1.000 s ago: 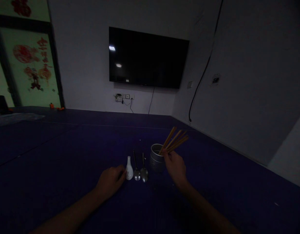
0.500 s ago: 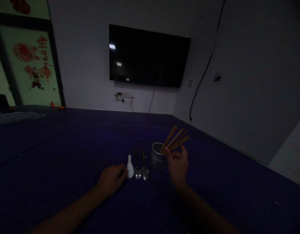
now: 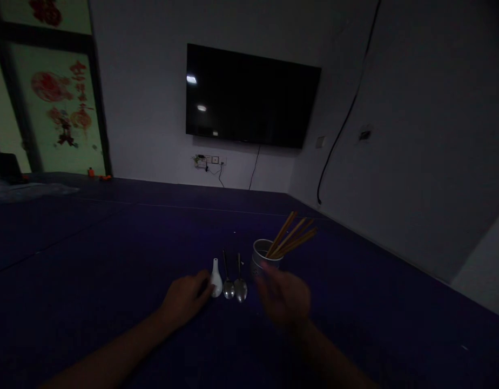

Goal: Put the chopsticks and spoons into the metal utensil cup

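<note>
A white ceramic soup spoon [image 3: 216, 285] lies on the dark purple surface. My left hand [image 3: 185, 296] rests beside it, thumb and forefinger apart, their tips at the left edge of its bowl. To the right lie two metal spoons, one [image 3: 229, 289] with a smaller round bowl and one [image 3: 241, 290] with a longer bowl. Several wooden chopsticks [image 3: 288, 237] lean rightward in a grey metal cup [image 3: 257, 265]. My right hand [image 3: 285, 297], blurred by motion, is in front of the cup with its fingers apart and nothing visible in them. It hides the cup's lower right part.
Clear plastic sheeting [image 3: 34, 190] and a dark object [image 3: 6, 166] lie at the far left. Small orange items [image 3: 105, 177] sit near the door. A television [image 3: 249, 97] hangs on the back wall, and a black cable [image 3: 334, 140] runs down the right wall.
My right hand has let go of the chopsticks, which stay leaning in the cup, and has moved down and left in front of it. My left hand has stayed beside the white spoon.
</note>
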{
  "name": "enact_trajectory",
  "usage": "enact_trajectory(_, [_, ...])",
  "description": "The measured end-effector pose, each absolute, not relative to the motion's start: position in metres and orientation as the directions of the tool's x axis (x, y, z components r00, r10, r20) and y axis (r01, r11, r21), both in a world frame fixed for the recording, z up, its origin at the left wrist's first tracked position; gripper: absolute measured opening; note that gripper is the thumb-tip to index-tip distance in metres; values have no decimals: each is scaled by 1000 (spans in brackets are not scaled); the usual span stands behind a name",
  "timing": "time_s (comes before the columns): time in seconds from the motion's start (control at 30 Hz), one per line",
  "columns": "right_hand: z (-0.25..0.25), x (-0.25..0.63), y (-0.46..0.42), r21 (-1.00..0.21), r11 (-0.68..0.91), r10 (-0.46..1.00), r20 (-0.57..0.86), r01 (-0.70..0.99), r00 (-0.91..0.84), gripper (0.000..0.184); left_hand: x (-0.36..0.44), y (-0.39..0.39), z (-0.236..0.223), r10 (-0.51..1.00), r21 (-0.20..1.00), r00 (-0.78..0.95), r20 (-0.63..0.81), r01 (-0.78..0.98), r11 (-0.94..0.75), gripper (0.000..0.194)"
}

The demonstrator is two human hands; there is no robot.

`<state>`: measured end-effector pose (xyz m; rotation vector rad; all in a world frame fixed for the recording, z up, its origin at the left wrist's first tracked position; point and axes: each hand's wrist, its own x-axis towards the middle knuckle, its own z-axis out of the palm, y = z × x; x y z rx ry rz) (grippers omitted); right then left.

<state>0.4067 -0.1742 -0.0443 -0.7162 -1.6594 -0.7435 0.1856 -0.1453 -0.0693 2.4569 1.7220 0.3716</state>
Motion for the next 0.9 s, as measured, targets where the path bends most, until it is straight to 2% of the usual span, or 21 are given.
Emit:
enact_trajectory(0.03, [-53,398,-176,175,658,114,939,733,-326,15,185,-145,-70,937,238,324,130,908,-346,34])
enact_trajectory(0.1, [-69,383,-176,223,748,175,842,625,-510,16,185,-144,-72,936,229,327,130,908,-350,37])
enact_trajectory(0.23, [-89,371,-169,91,805,399,649,586,-648,21,185,-143,-75,930,210,344,131,907,-365,44])
enact_trajectory(0.37, [-92,374,-166,15,788,519,522,615,-677,20,184,-145,-75,920,205,369,134,898,-390,48])
enact_trajectory(0.53, [-90,377,-167,-48,743,616,441,668,-653,22,184,-146,-76,903,182,405,145,886,-427,51])
enact_trajectory(0.73, [-86,374,-166,-61,697,683,359,714,-636,25,184,-146,-76,893,183,420,162,877,-445,49])
enact_trajectory(0.9, [-85,374,-166,-62,691,688,361,720,-629,24,184,-147,-76,897,162,412,161,885,-436,49])
